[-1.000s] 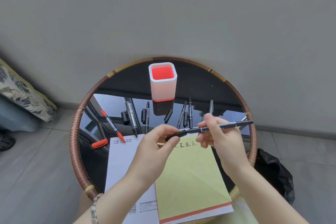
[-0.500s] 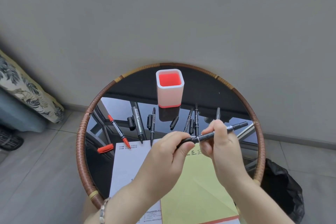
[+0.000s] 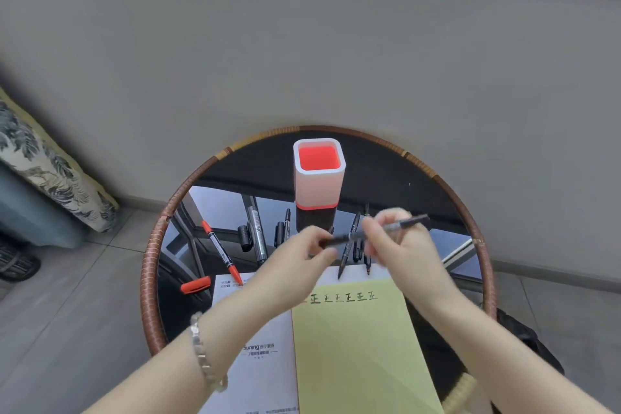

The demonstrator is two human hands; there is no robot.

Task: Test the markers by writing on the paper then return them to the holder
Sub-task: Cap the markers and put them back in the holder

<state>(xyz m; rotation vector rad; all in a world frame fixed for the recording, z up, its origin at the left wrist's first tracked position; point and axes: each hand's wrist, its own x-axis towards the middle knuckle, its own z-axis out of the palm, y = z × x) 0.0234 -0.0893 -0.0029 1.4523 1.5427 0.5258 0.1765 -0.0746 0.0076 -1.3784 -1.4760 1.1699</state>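
Two hands' fingers pinching one black marker (image 3: 373, 233), one holder (image 3: 318, 175), six written characters (image 3: 342, 297)

Around one white holder (image 3: 319, 175) with a red inside sit one yellow sheet (image 3: 363, 346), one white sheet (image 3: 265, 370), one red marker (image 3: 221, 254), one loose red cap (image 3: 196, 284), and several black markers too overlapped to count.

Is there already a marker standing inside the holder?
No, the holder shows only its bare red inside, and the other markers lie on the table.
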